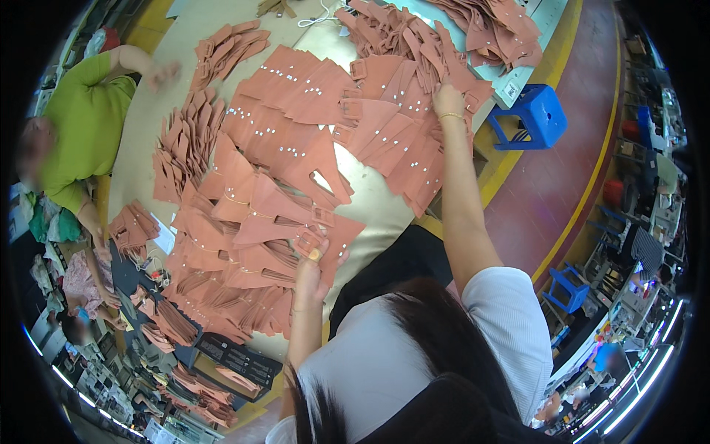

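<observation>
My left hand [310, 270] is closed on a terracotta fabric piece [342, 235] with a square, buckle-like frame at its narrow end. Its thumb wears a yellow cover. Under and beside it, tied bundles of the same fabric [251, 200] overlap on the table. Stretched far forward, my right hand [448, 100] is closed at the lower edge of a loose heap of terracotta strap pieces [399, 37]; its fingertips pinch a fabric piece, partly hidden among the others. Flat, fanned rows of panels [403, 133] with small white stickers lie just left of that hand.
A person in a green top [85, 126] works at the table's left side. More terracotta pieces [503, 33] lie on a pale table at the upper right. A blue stool [536, 117] stands beside the yellow-edged walkway. Below the table's left end is a black crate [238, 359].
</observation>
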`<act>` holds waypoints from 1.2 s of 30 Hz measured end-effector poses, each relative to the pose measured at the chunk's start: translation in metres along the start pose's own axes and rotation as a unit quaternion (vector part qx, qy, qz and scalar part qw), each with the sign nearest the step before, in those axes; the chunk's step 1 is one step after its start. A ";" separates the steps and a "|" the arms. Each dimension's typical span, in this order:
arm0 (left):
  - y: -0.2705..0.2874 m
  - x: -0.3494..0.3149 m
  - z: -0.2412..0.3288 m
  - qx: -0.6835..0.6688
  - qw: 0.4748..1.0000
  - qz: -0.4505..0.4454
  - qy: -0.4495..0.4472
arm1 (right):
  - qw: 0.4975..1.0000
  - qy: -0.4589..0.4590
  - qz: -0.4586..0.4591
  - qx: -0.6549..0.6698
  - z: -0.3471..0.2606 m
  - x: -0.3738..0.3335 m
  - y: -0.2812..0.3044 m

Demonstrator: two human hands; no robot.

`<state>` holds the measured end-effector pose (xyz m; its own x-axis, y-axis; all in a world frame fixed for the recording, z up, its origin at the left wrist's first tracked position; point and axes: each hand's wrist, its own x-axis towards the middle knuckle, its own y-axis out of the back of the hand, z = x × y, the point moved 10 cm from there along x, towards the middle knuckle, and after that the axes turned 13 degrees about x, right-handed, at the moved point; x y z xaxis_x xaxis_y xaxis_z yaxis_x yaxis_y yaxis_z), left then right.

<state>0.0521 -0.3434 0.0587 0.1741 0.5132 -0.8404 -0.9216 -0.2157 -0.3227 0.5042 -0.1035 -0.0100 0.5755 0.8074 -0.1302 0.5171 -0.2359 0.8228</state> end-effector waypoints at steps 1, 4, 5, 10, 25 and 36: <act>-0.001 0.000 0.002 0.004 1.000 -0.001 -0.008 | 0.999 0.015 0.045 0.023 -0.003 -0.005 -0.007; 0.000 0.000 0.006 0.006 1.000 0.015 -0.023 | 0.981 0.074 0.162 -0.077 -0.030 -0.034 0.006; -0.001 0.000 0.009 0.014 0.999 0.018 -0.032 | 0.973 0.067 0.177 -0.132 -0.040 -0.045 0.014; -0.016 0.004 0.033 0.013 0.992 0.037 -0.116 | 0.944 0.133 -0.117 0.279 -0.096 -0.140 0.022; -0.084 0.004 -0.012 0.153 0.985 -0.059 -0.045 | 0.810 -0.051 -0.237 0.533 -0.100 -0.204 0.028; -0.041 0.017 0.010 0.259 0.963 -0.012 -0.075 | 0.775 -0.174 -0.062 0.604 0.033 0.009 0.033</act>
<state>0.0898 -0.3176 0.0616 0.1816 0.6351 -0.7508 -0.9741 0.2206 -0.0490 0.5473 -0.1217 -0.0019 0.5013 0.7192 -0.4811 0.6768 -0.6723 -0.2998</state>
